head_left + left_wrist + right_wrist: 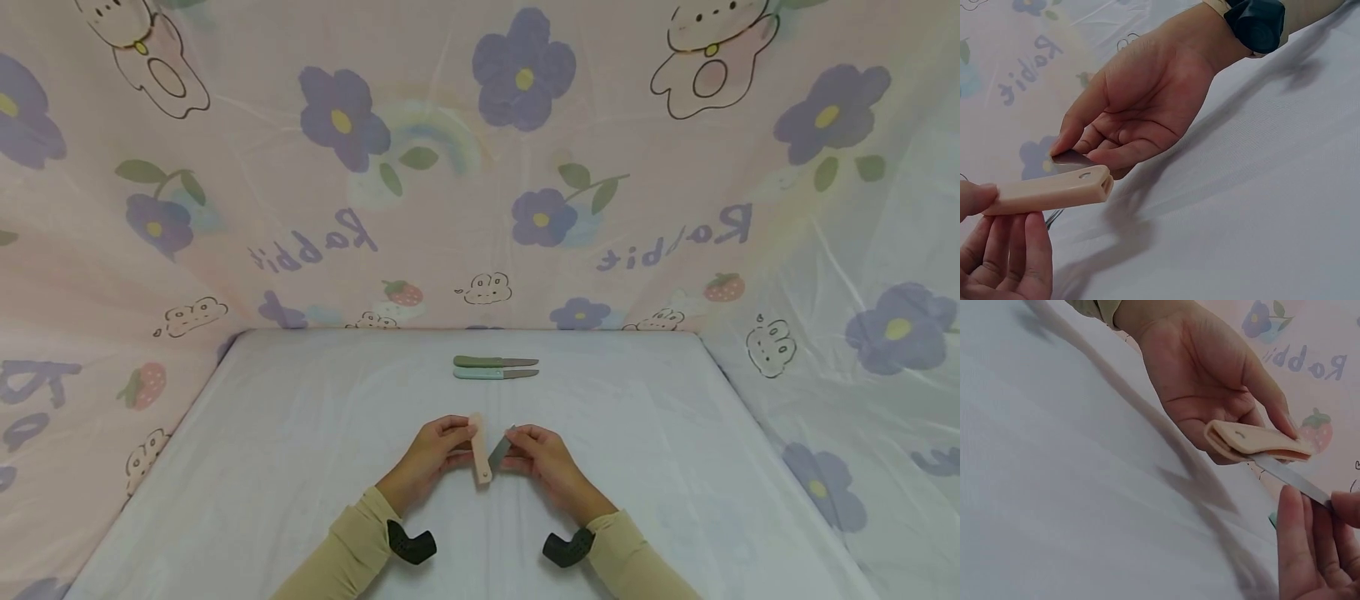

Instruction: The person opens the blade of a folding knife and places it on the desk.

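Observation:
A folding knife with a cream handle (pixel 480 450) and a grey metal blade (pixel 499 451) is held up over the table, its blade swung part way out from the handle. My left hand (pixel 438 450) pinches the handle between thumb and fingers. With thumb and fingertips, my right hand (pixel 551 460) pinches the blade near its free end. The slot in the handle (pixel 1272 442) and its pivot pin show in the right wrist view. From the left wrist, the handle (pixel 1054 190) covers part of the blade (pixel 1072 160).
Beyond the hands, a green-handled knife (pixel 480 362) and a mint-handled knife (pixel 480 374) lie side by side, opened, blades to the right. A white cloth covers the table (pixel 300 433). Printed fabric (pixel 435 217) hangs behind and along both sides.

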`<state>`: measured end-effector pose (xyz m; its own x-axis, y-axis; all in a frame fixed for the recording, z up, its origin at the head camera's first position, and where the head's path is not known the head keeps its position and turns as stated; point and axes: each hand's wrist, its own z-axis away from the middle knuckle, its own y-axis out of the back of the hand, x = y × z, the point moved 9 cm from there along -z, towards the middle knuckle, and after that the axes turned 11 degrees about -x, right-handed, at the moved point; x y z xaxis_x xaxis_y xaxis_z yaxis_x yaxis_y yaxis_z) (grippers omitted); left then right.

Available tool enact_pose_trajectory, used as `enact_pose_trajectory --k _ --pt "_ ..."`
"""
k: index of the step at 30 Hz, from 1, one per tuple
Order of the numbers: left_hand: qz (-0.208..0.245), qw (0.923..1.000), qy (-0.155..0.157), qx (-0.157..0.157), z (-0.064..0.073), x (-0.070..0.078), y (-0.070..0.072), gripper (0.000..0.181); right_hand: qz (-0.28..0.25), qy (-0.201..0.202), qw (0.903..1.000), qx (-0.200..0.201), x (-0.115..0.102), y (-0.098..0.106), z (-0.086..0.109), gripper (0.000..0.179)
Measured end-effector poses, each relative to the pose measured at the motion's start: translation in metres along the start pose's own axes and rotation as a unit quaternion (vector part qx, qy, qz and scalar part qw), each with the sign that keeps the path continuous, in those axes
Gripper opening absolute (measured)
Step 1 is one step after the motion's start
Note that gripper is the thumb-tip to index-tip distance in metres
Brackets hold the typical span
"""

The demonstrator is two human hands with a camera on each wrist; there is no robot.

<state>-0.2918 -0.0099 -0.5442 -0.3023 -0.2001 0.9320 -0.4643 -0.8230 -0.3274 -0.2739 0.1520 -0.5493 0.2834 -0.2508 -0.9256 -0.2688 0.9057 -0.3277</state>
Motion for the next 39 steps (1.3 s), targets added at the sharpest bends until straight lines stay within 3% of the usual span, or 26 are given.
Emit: enact_pose_trajectory --k 14,23,30,39 --pt "0.05 0.998 0.003 0.039 0.001 -0.005 0.011 0.041 -0.015 -0.004 0.9998 0.016 0.0 0.013 0.002 0.02" --pt "0.071 0.9961 -0.019 0.05 0.003 -0.003 0.015 0.042 -0.022 0.0 0.9995 0.021 -0.003 0.017 0.005 0.016" --pt "0.106 0.9927 -0.026 0.051 0.007 -0.004 0.015 0.039 -0.032 0.005 0.9994 0.015 -0.003 0.021 0.006 0.012" --pt "0.155 0.984 -0.042 0.076 0.01 -0.006 0.02 0.036 -0.054 0.007 0.9983 0.018 0.001 0.023 0.007 0.017"
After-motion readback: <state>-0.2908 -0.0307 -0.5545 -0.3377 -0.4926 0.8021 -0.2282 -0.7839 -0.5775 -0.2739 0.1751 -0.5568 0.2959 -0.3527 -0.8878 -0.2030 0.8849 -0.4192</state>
